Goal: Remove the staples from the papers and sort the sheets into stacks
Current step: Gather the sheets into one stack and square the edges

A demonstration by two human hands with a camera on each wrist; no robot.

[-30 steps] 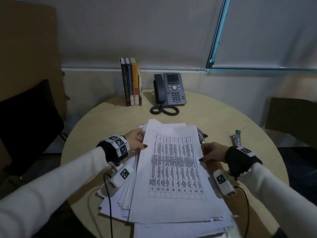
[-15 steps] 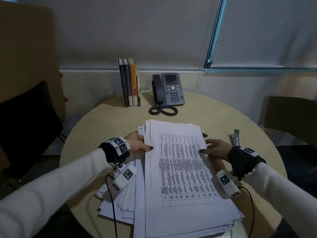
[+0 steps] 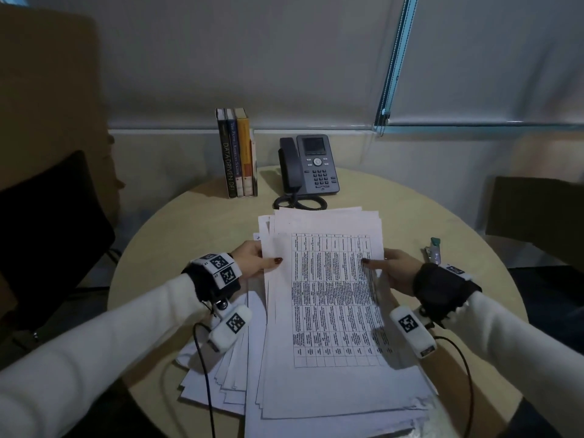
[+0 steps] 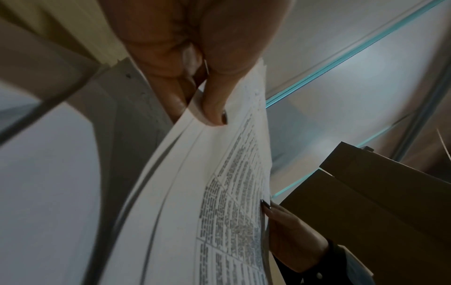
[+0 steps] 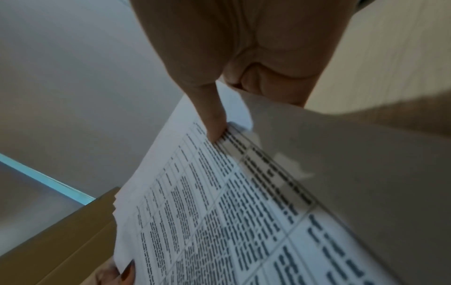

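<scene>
A thick stack of white sheets (image 3: 331,311) lies in the middle of the round table (image 3: 458,248), its top page printed with a table. My left hand (image 3: 268,263) pinches the stack's left edge, thumb on top and fingers underneath, shown close in the left wrist view (image 4: 212,108). On the opposite edge my right hand (image 3: 376,263) grips the same stack, its thumb (image 5: 212,119) pressing the printed page. A small metal tool with a green end (image 3: 434,251) lies to the right of my right hand.
More loose sheets (image 3: 221,368) fan out under my left wrist. A desk phone (image 3: 308,165) and upright books (image 3: 237,153) stand at the table's far edge. Dark chairs (image 3: 47,232) flank the table on both sides.
The stack, slanted a second ago, now lies straight and sits further right and away from me. It covers a dark item that showed at its right edge. Both hands kept their grip.
</scene>
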